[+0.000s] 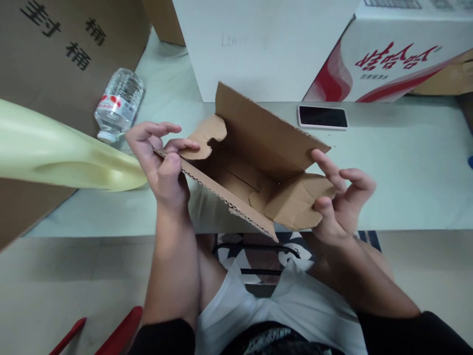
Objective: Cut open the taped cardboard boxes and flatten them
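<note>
A small brown cardboard box (254,128), its top open and its inside facing me, is held up between my two hands over the table's front edge. My left hand (164,170) grips its left side, thumb on the near panel's edge and a finger against the curved left flap (207,135). On the other side, my right hand (342,202) holds the right flap (301,199), with the thumb on the flap and a finger touching the corner of the tall back panel. Inside, creases and a tab show at the bottom; I see no contents.
Beyond the box stand a white carton (266,54) and a red-and-white carton (391,59). A phone (322,117) lies on the pale green table (406,172). To the left are a water bottle (120,103), a pale yellow smooth object (66,153) and a large brown carton (74,74).
</note>
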Demonstrator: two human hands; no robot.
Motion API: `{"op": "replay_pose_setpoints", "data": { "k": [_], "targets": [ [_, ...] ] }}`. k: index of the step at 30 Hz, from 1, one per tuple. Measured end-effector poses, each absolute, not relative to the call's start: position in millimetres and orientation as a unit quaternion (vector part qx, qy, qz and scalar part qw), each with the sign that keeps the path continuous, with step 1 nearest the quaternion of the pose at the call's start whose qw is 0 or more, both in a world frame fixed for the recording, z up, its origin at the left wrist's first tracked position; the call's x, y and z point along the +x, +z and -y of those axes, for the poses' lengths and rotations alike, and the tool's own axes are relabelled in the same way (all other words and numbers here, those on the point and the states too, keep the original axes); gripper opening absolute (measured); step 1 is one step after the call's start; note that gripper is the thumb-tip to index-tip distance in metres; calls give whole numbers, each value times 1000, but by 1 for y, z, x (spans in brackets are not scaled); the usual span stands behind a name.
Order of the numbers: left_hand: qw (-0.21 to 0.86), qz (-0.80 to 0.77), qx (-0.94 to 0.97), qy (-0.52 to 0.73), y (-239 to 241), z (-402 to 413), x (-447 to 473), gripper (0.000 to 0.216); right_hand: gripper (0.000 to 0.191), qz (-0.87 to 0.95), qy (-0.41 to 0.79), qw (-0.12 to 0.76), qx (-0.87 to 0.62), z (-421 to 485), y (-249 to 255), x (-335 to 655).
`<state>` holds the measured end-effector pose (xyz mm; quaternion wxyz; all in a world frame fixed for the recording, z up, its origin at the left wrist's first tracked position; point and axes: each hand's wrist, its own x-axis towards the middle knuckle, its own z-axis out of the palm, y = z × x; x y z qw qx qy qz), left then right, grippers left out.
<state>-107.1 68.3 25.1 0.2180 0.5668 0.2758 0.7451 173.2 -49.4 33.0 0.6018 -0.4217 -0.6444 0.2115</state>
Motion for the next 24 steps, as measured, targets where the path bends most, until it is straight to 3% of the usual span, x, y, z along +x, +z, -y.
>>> {"op": "replay_pose_setpoints", "data": {
  "k": [4, 9, 11, 14, 16, 19, 22, 24],
  "targets": [
    [221, -266, 563, 751, 26, -66, -106, 45, 42, 649, 230, 598, -410, 50, 31, 172],
    [217, -252, 569, 752, 26, -67, -104, 46, 67, 674, 133, 611, -394, 43, 30, 171],
    [214, -259, 566, 753, 29, -65, -102, 46, 58, 692, 106, 596, -393, 41, 33, 171],
    [218, -269, 557, 755, 34, -62, -97, 42, 29, 764, 94, 488, -411, 41, 41, 172],
    [228, -286, 550, 751, 34, -60, -96, 42, 23, 794, 92, 439, -409, 43, 45, 173],
    [202, -322, 567, 731, 29, -60, -98, 59, 21, 772, 75, 464, -427, 44, 42, 175],
    [184, -355, 616, 679, 22, -60, -102, 72, 37, 708, 51, 523, -472, 44, 33, 177],
    [188, -374, 638, 646, 21, -58, -103, 64, 54, 698, 82, 524, -481, 44, 29, 179]
  ]
}}
